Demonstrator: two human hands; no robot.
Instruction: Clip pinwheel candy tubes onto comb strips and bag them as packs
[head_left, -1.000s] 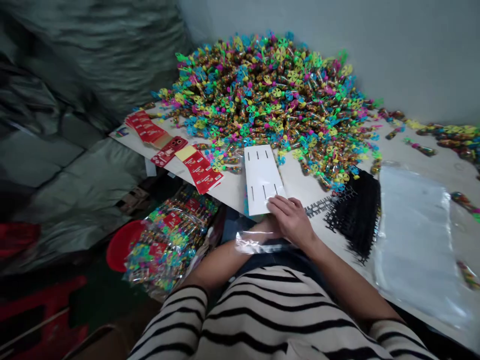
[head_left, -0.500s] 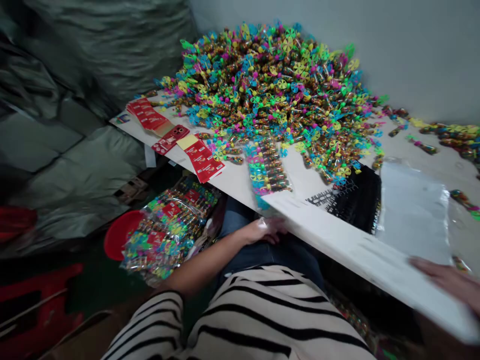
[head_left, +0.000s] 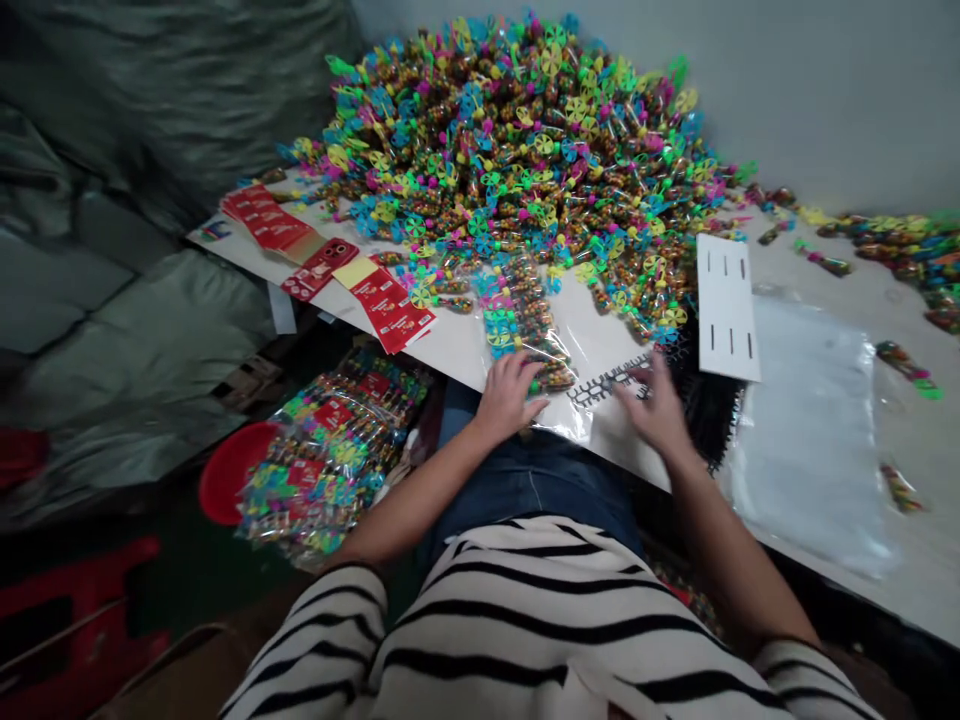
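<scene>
A clear plastic bag [head_left: 566, 345] at the table's near edge holds a row of small candy-filled bottles with colourful fan tops. My left hand [head_left: 506, 395] has its bent fingers and thumb on the bag's near left corner, around the nearest bottle. Close to the bag lies a black plastic strip with toothed edges [head_left: 600, 385]. My right hand [head_left: 656, 405] is over this strip, thumb and fingers apart; whether the fingertips touch it I cannot tell. A white slotted board [head_left: 726, 310] rests partly on a stack of black strips [head_left: 712, 410].
A big heap of fan-topped bottles [head_left: 517, 150] covers the back of the table. Flat clear bags [head_left: 810, 430] are stacked at right. Red cards [head_left: 390, 305] and a red phone [head_left: 324, 268] lie left. Below stand packed bags [head_left: 322, 460] by a red basin [head_left: 225, 475].
The white board has gone from the near edge, beside my right hand, onto the black strips. My right hand has moved left to the toothed strip. My left hand has risen onto the bag.
</scene>
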